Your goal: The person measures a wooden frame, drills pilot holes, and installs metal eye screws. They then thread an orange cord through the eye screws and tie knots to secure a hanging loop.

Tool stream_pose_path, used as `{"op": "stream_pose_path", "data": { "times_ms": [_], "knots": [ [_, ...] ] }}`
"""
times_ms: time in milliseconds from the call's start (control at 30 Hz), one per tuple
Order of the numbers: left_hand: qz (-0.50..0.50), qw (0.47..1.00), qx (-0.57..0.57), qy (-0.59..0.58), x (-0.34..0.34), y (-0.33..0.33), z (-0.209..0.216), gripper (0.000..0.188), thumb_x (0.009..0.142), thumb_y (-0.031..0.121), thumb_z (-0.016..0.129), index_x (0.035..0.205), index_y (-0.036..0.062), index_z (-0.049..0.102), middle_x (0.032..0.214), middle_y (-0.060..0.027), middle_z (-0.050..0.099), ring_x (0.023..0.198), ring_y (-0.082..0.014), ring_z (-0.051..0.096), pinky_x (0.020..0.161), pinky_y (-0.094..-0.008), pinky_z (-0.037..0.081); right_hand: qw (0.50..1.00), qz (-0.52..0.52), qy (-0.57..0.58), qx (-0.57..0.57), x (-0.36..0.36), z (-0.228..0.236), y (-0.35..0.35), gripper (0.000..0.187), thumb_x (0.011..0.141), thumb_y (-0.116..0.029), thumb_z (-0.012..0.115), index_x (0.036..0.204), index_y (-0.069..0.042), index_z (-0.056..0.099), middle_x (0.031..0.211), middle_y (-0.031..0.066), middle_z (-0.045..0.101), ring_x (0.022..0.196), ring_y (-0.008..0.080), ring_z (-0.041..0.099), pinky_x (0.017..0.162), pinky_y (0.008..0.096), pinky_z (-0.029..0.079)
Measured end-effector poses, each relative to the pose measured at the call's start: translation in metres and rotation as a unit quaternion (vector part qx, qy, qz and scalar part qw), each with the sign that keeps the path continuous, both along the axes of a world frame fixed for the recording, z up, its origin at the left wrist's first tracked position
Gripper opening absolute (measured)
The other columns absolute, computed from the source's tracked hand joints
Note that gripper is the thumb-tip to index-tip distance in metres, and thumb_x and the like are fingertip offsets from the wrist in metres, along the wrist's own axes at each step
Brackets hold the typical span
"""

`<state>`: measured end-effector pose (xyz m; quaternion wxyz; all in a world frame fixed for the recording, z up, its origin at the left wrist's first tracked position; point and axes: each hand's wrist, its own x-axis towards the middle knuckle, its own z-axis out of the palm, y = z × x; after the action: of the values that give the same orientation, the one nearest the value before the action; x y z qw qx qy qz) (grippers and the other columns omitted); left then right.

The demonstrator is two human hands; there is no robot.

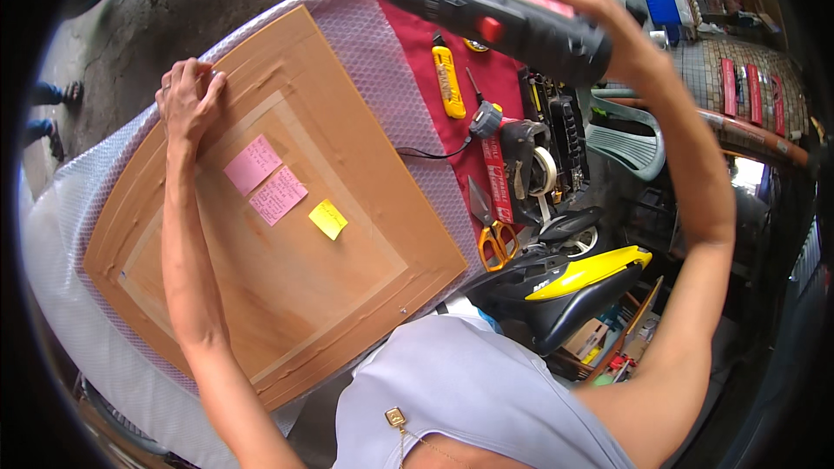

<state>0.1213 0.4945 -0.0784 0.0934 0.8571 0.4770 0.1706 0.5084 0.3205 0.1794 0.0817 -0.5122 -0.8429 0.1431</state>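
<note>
My left hand [188, 104] rests at the far left edge of a brown wooden panel [373, 174] with one curved side. Its fingers are bent and the thumb is close to the index finger; whatever small thing lies between them is too small to make out. Up at the top right, my right hand [599, 13] is wrapped round a black and red cordless drill [486, 17], held in the air over a red cloth [417, 52]. The drill's bit points left, and motion blurs the hand. Two pink notes [252, 163] and a yellow note [327, 219] lie on the panel.
Bubble wrap [347, 35] lies under the panel. To the right are a yellow utility knife [448, 82], a tape measure [473, 45], orange-handled scissors [497, 246], a tape roll [543, 170] and a tool case [569, 135]. A black and yellow scooter seat [565, 291] and a pale green chair [621, 152] stand beyond.
</note>
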Motion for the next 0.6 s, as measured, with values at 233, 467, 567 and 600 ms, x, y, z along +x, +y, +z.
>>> {"op": "stream_pose_path", "data": {
  "times_ms": [233,467,567,600],
  "knots": [
    [0.046,0.986,0.103,-0.121,-0.011,-0.049,0.007,0.045,0.079,0.033,0.073,0.114,0.0068,0.061,0.113,-0.0091,0.061,0.110,-0.0247,0.053,0.098,-0.0407,0.035,0.953,-0.159,-0.215,0.142,0.137,-0.091,-0.187,0.061,0.075,-0.010,0.062,0.134,-0.009,0.049,0.108,0.0115,0.061,0.086,0.0264,0.064,0.073,0.0355,0.053],
    [0.100,0.992,0.027,-0.068,-0.048,-0.182,0.036,0.049,0.075,0.031,0.075,0.115,0.0071,0.059,0.113,-0.0102,0.059,0.111,-0.0287,0.050,0.100,-0.0412,0.033,0.948,-0.220,-0.182,0.138,0.151,-0.159,-0.256,0.058,0.078,0.000,0.055,0.133,-0.015,0.052,0.114,0.0109,0.059,0.090,0.0280,0.063,0.076,0.0363,0.052],
    [0.089,0.993,-0.022,-0.070,-0.042,-0.219,0.048,0.052,0.073,0.030,0.076,0.115,0.0071,0.057,0.110,-0.0111,0.058,0.110,-0.0295,0.049,0.098,-0.0422,0.034,0.955,-0.243,-0.156,0.067,0.143,-0.160,-0.266,0.068,0.073,0.007,0.058,0.136,-0.017,0.048,0.118,0.0117,0.057,0.098,0.0315,0.060,0.084,0.0395,0.050],
    [0.087,0.993,-0.042,-0.074,-0.039,-0.232,0.051,0.052,0.072,0.030,0.076,0.115,0.0073,0.057,0.110,-0.0113,0.057,0.109,-0.0298,0.049,0.098,-0.0422,0.034,0.960,-0.256,-0.110,0.026,0.135,-0.151,-0.262,0.075,0.069,0.009,0.060,0.138,-0.017,0.045,0.122,0.0121,0.056,0.104,0.0323,0.057,0.089,0.0401,0.047]
  ]
}}
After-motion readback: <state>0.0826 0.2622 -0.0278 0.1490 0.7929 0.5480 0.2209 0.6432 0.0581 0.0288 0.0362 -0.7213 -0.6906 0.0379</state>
